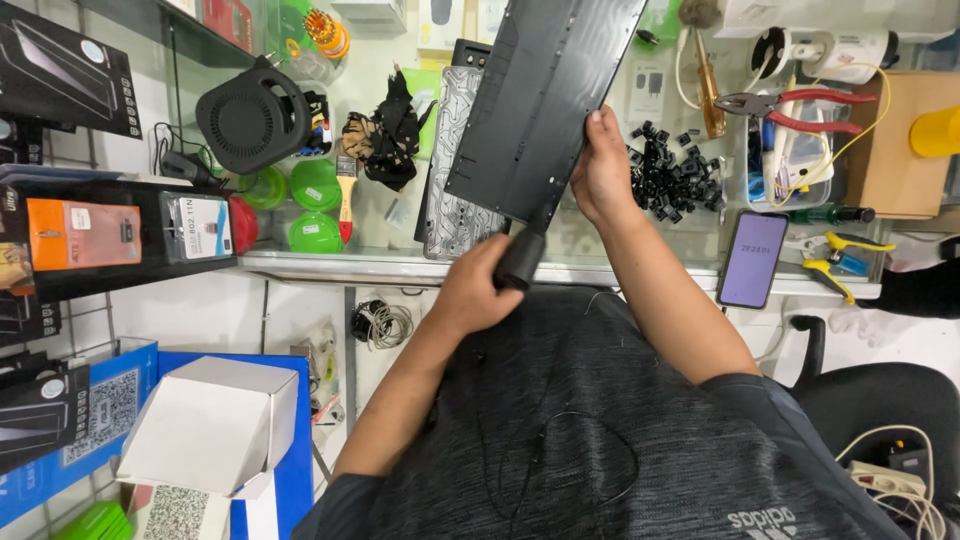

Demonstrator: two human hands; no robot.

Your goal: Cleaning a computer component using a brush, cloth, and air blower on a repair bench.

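Over the glass bench [330, 262], w/ the person's dark heathered shirt filling the lower frame, a long flat black keyboard frame [545, 95] is held tilted, its far end toward the top of the view, matte plastic w/ faint ribs and small holes. Right hand [603, 165] grips its right edge, fingers curled round the rim, thumb on the face. Left hand [478, 285] is closed on a short black cylindrical handle [521, 258] whose tip meets the frame's lower corner; can't tell what tool it is. Just behind the frame lies a grey membrane sheet [455, 170] w/ printed circuit traces, flat on the bench. Right of the frame, a loose pile of small black keycaps [672, 175], blocky and glossy. Near them a phone [752, 258] w/ purple lit screen at the bench's front edge, and red-handled pliers [790, 108] further back. Left side: round black fan [250, 120], green plastic lids [315, 185], a small paintbrush [346, 195] w/ wooden handle. Shelves w/ boxed goods at far left; a white cardboard box [215, 420] sits low on a blue surface.
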